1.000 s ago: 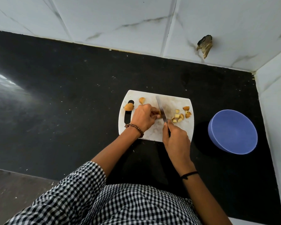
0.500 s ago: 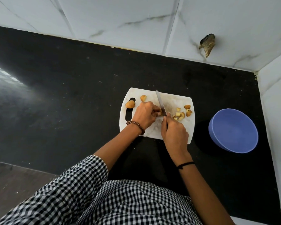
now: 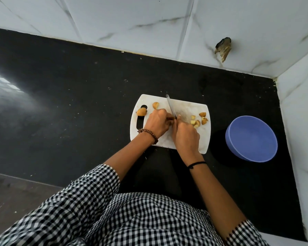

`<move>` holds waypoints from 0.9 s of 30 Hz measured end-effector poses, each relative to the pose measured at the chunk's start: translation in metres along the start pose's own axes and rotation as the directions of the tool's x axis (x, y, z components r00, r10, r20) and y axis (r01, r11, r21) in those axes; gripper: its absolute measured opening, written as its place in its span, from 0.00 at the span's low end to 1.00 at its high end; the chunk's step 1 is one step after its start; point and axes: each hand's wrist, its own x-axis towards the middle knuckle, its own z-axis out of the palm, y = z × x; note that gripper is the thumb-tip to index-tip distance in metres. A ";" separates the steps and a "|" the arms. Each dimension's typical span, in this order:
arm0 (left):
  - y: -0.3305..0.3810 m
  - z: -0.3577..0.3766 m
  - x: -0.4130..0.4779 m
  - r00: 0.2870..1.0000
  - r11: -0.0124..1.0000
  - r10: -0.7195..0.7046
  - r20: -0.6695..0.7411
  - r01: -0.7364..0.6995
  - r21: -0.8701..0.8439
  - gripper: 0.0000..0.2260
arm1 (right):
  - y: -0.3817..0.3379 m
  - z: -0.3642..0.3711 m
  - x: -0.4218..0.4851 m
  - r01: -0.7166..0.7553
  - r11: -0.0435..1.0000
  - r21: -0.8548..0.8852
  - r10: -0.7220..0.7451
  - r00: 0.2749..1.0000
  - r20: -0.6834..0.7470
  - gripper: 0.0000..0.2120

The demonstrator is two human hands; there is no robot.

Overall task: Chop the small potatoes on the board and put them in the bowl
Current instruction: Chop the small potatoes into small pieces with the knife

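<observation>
Black polished stone countertop [image 3: 60,103] ran up to a wall of white, grey-veined tiles [image 3: 132,18], and on it lay a white plastic cutting board [image 3: 185,107] with rounded corners and a dark handle slot at its left end. Beside that slot, at the board's left edge, sat a small whole brown-skinned potato [image 3: 141,111], and a cut potato chunk [image 3: 156,105] rested near the board's far edge. Toward the board's right end lay a loose cluster of chopped potato pieces [image 3: 197,120], yellow flesh and brown skin showing.

Over the board's middle, the left hand [image 3: 156,122] had its fingers curled down, pinching a brown potato piece [image 3: 170,118] against the board; most of that piece was hidden under the fingertips. The right hand [image 3: 186,137] was wrapped tightly round the handle of a knife with a thin grey blade [image 3: 171,107]; the handle itself was hidden in the fist. The blade pointed toward the board's far edge and met the held piece just beside the left fingertips.

A round blue plastic bowl [image 3: 251,139] stood on the countertop off the board's right edge, near it but not touching. A brown beaded bracelet [image 3: 148,133] circled the left wrist above the board's near edge, and a thin black thread band [image 3: 196,164] circled the right wrist. Black-and-white checked shirt sleeves [image 3: 96,201] filled the view nearer than the board. On the tiles beyond the board's far right corner was a brownish chipped patch [image 3: 223,48].
</observation>
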 end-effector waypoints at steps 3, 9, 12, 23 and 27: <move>0.001 0.001 -0.001 1.000 0.999 -0.015 -0.026 0.014 -0.040 0.08 | 0.001 -0.001 -0.002 0.003 1.000 0.002 -0.003 1.000 0.001 0.21; 0.000 0.006 -0.003 0.997 0.994 -0.062 -0.055 0.057 -0.097 0.07 | 0.009 0.001 -0.026 0.020 1.000 -0.015 -0.020 1.000 0.000 0.22; -0.001 0.006 -0.003 0.997 0.995 -0.057 -0.058 0.051 -0.089 0.07 | 0.016 0.001 -0.041 0.025 1.000 -0.006 -0.025 1.000 -0.002 0.22; -0.001 0.006 0.001 0.997 0.988 -0.061 -0.052 0.053 -0.145 0.07 | 0.032 -0.017 -0.083 -0.027 1.000 -0.006 0.027 0.999 0.034 0.21; -0.002 0.005 0.001 0.997 0.985 -0.071 -0.041 0.063 -0.157 0.06 | 0.037 -0.032 -0.095 -0.062 0.998 -0.003 0.063 0.996 0.069 0.20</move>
